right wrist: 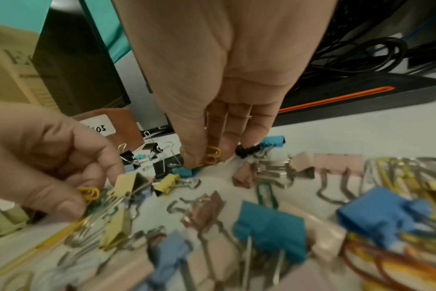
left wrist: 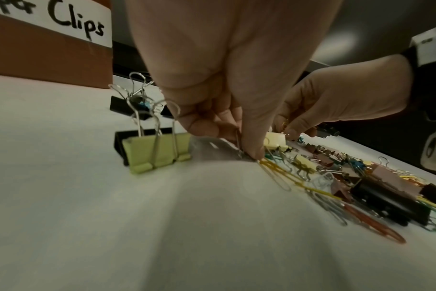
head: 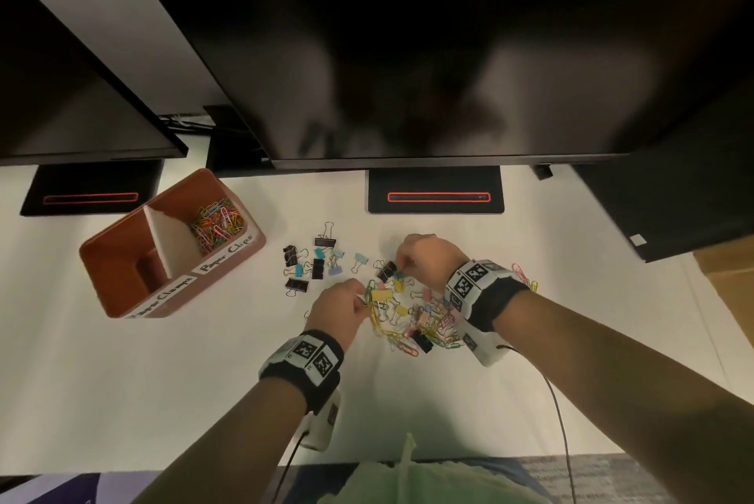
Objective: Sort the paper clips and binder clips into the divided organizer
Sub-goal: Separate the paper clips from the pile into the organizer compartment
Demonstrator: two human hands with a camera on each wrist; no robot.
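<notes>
A mixed pile of paper clips and binder clips lies on the white table. My left hand pinches a yellow paper clip at the pile's left edge, next to a yellow-green binder clip. At the pile's far edge, my right hand pinches a yellow paper clip between thumb and fingers, above a small blue binder clip. The brown divided organizer stands to the left. Its "Paper Clips" compartment holds coloured paper clips; the inside of the "Paper Clamps" compartment shows nothing.
Several black and blue binder clips lie apart between the organizer and the pile. Two monitors on black stands overhang the back of the table. A few paper clips lie behind my right wrist. A cardboard box sits at the right.
</notes>
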